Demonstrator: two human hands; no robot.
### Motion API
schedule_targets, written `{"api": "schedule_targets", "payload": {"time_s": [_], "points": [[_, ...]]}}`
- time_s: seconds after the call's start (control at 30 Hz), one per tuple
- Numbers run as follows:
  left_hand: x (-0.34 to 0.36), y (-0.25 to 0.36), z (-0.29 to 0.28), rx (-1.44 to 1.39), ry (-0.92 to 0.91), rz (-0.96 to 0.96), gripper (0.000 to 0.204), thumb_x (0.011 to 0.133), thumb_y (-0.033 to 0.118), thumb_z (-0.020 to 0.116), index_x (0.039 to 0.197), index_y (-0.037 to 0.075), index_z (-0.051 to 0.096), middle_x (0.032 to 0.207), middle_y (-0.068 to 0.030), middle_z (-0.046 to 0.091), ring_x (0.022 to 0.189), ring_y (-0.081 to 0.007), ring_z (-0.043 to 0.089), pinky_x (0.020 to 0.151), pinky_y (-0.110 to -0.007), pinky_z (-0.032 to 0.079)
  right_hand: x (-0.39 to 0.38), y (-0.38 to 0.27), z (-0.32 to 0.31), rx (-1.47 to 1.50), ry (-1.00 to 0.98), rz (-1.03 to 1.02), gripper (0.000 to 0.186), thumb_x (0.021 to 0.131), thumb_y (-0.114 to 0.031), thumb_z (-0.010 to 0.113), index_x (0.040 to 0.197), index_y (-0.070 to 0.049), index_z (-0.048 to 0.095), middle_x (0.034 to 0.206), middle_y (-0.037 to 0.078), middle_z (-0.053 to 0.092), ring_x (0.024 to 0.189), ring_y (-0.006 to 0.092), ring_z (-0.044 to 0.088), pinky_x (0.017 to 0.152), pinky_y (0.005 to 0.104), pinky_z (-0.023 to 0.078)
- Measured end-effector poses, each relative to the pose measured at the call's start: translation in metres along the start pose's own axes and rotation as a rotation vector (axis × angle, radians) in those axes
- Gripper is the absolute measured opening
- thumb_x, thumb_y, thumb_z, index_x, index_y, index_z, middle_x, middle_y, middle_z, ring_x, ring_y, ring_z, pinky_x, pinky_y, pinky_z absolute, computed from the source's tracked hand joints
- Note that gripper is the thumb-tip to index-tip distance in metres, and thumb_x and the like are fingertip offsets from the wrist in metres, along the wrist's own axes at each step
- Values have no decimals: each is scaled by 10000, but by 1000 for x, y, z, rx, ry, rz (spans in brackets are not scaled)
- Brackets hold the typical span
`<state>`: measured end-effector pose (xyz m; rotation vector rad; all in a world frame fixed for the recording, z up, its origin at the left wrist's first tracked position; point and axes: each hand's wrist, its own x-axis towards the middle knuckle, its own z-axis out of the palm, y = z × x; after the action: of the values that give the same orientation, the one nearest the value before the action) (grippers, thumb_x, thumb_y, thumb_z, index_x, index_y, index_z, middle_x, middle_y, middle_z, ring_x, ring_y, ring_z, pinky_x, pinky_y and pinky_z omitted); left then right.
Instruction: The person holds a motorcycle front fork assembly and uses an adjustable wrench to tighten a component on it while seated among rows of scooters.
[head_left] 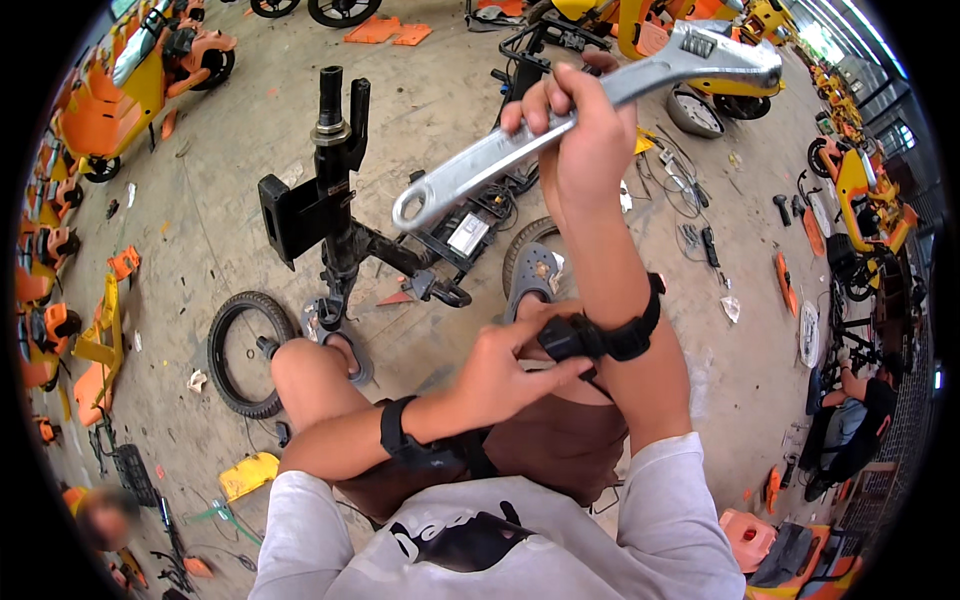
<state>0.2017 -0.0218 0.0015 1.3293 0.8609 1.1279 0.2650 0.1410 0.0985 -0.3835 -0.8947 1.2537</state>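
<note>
A large silver adjustable wrench (480, 172) is gripped in my raised right hand (590, 150), its jaw end up at the right and its holed handle end pointing down left. My left hand (505, 370) reaches across and pinches a small black device (568, 338) strapped round my right forearm. Another black strap (396, 428) circles my left wrist. Ahead of my knees, a black scooter frame (340, 190) stands with its steering tube (331, 105) upright and a metal nut (331, 132) around it. Neither hand touches the frame.
A loose tire (218, 350) lies by my left foot; another tire (520, 245) is partly behind my right foot. Cables (680, 180) and tools litter the floor at right. Orange-yellow scooters (120, 105) line both sides. Another person (855, 425) sits at far right.
</note>
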Motion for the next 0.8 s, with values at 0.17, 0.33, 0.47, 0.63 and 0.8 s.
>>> {"api": "schedule_targets", "payload": {"time_s": [0.17, 0.33, 0.47, 0.63, 0.8], "points": [[19, 20, -14, -240, -144, -193, 373, 828, 24, 725, 1165, -71, 597, 932, -12, 643, 819, -33, 572, 660, -174, 474, 24, -12, 4, 211, -3, 137, 242, 879, -33, 493, 1071, -78, 353, 698, 42, 392, 546, 164, 433, 550, 380, 453], [31, 19, -43, -220, -175, -172, 374, 841, 69, 727, 1162, -77, 601, 845, 6, 657, 751, -29, 571, 624, -197, 475, 22, 4, -4, 448, 19, 351, 104, 884, -51, 500, 908, -128, 435, 667, -22, 361, 531, 106, 387, 519, 309, 386], [34, -4, -61, -73, -197, -342, 417, 795, 82, 776, 1162, -50, 628, 915, 27, 659, 746, -2, 537, 637, -162, 437, 3, 39, -9, 219, 126, 351, 204, 883, -33, 488, 1055, -108, 408, 644, 4, 362, 502, 133, 394, 478, 335, 390], [16, -10, -88, -397, -370, -313, 613, 880, 69, 659, 1401, -50, 358, 1137, -170, 642, 991, -223, 658, 888, -324, 531, -4, 30, 2, 59, 27, 386, 266, 882, -51, 500, 1121, -77, 387, 624, 11, 372, 450, 133, 404, 399, 348, 403], [8, -16, -140, -457, 56, -181, 522, 986, 210, 444, 1390, -98, 323, 1262, -216, 554, 1135, -280, 584, 947, -375, 477, -37, 43, 3, -237, -66, 421, 255, 898, -46, 488, 1122, -22, 368, 627, 26, 422, 419, 127, 431, 370, 322, 428]]}}
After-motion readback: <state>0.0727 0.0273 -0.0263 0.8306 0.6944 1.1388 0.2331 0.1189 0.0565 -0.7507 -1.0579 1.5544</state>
